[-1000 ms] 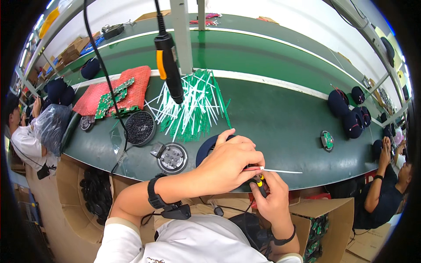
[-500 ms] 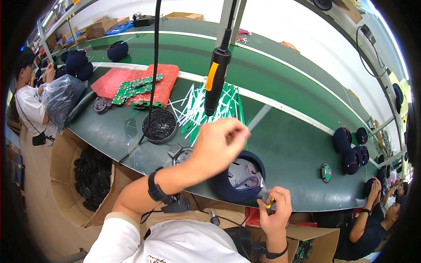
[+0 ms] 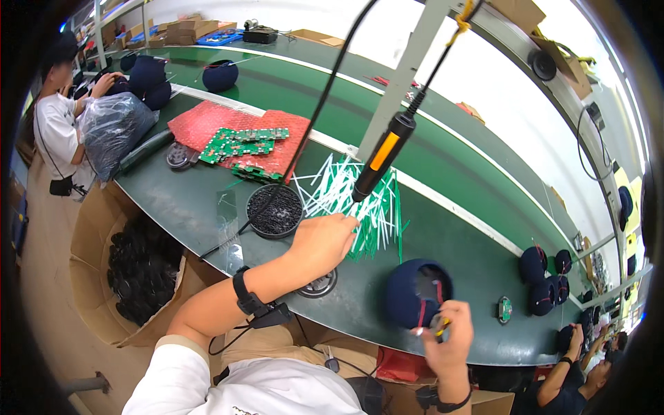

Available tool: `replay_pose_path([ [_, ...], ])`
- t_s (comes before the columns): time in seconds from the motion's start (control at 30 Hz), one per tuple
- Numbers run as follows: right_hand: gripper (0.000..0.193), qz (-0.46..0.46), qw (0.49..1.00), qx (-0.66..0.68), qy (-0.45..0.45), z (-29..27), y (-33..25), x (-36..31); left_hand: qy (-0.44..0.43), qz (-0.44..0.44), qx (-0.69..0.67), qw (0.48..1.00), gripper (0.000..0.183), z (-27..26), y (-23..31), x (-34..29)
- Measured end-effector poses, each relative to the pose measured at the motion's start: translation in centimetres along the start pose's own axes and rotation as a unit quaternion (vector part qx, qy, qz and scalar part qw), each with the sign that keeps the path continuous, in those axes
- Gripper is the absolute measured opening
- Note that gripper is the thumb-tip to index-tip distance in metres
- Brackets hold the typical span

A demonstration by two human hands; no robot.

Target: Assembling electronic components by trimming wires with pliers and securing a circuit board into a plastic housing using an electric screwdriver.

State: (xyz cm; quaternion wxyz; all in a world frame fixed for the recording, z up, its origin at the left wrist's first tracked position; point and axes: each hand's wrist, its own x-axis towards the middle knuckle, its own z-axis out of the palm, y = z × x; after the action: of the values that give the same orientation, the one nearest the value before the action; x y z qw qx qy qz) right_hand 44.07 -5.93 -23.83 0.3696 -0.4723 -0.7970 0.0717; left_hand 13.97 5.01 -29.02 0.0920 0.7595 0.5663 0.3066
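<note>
Dark green workbench, white wall, right hand holding yellow-handled tool

A dark green desk carries a red bubble-wrap sheet; green rectangular circuit boards lie on the sheet. Nearby stands a round black dish of small dark pieces, possibly screws. A brown cardboard box holds black parts.
</note>
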Motion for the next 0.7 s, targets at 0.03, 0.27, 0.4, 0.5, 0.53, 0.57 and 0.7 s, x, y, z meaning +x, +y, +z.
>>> replay_pose_path([
  [0.03,0.05,0.007,1.0,-0.027,-0.005,-0.4,0.9,1.0,0.018,-0.004,-0.015,1.0,0.016,0.0,-0.3,0.0],
  [0.27,0.051,0.078,0.993,-0.063,0.067,2.9,13.3,13.4,0.097,0.022,-0.083,0.992,0.011,1.2,-1.7,0.3],
  [0.4,0.05,0.029,0.983,-0.135,0.119,6.3,20.5,21.4,0.101,0.038,-0.078,0.991,0.009,1.7,-2.1,0.2],
  [0.5,0.052,0.039,0.972,-0.178,0.149,8.6,24.4,25.2,0.108,0.032,-0.072,0.991,0.009,2.0,-2.4,0.5],
  [0.53,0.052,0.025,0.975,-0.167,0.143,9.1,25.1,26.1,0.096,0.025,-0.072,0.993,0.009,2.0,-2.5,0.5],
  [0.57,0.052,0.039,0.972,-0.188,0.135,9.6,25.6,26.6,0.09,0.029,-0.066,0.993,0.009,2.1,-2.5,0.6],
  [0.7,0.045,0.083,0.95,-0.274,0.126,9.9,24.7,27.1,0.095,0.034,-0.049,0.994,0.01,2.2,-2.5,0.6],
])
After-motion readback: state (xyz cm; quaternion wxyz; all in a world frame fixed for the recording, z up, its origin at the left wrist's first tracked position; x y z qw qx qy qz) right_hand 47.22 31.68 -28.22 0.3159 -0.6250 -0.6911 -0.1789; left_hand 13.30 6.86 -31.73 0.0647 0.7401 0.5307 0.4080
